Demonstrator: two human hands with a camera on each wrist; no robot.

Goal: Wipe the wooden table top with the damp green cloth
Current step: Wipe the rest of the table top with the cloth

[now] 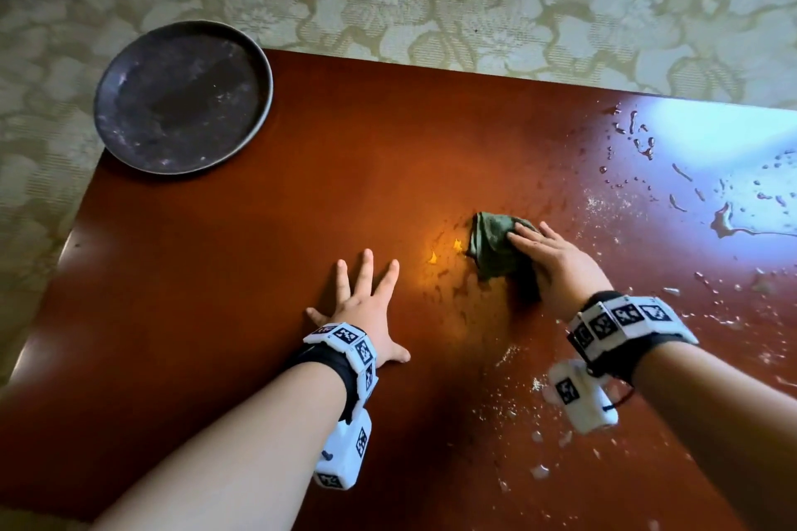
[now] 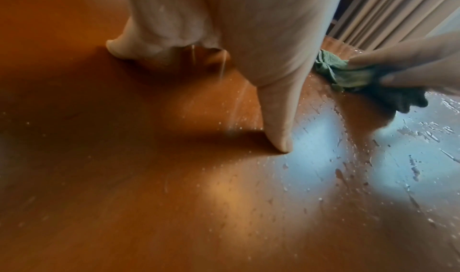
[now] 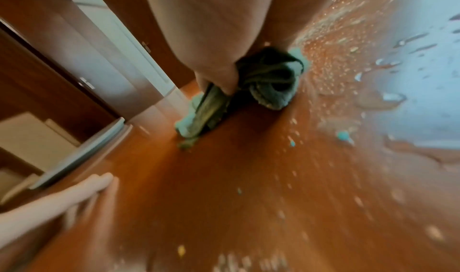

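my right hand point(image 1: 556, 259) presses the bunched cloth point(image 1: 496, 246) mid-desk point(image 1: 258, 207), fingers curled over it; left hand point(image 1: 366, 310) flat, splayed. cloth looks soft, limp, wet: i'd grip its bunched centre.

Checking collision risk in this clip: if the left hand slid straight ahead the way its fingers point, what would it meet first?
Probably nothing: the left hand lies flat on the table, fingers pointing to the far edge. The dark plate sits well left of that line.

R hand point(image 1: 556, 267) hides part of cloth point(image 1: 496, 250); table point(image 1: 258, 228) edges cropped.
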